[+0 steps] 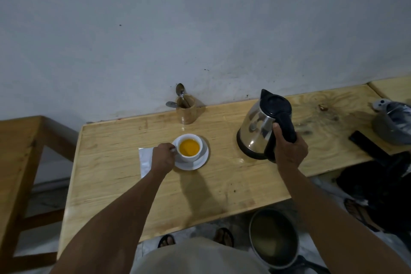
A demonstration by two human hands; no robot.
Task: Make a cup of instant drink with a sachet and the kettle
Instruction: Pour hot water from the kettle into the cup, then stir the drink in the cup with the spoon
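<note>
The cup (189, 147), filled with orange liquid, stands on its saucer (201, 162) mid-worktop (124, 187). Its handle is pinched by the left hand (163, 158), beside the white sachet (145, 161). The kettle (262, 127), upright to the right, is gripped at its handle by the closed right hand (289, 151). Pouring appears finished; stirring is judged next, which calls for a spoon (180, 91) from the far holder (186, 109).

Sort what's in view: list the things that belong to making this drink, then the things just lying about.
For the drink: kettle, cup of orange liquid, saucer, silver sachet, spoons in wooden holder.

Lying about: black remote-like object, grey bundle, bin on the floor.
</note>
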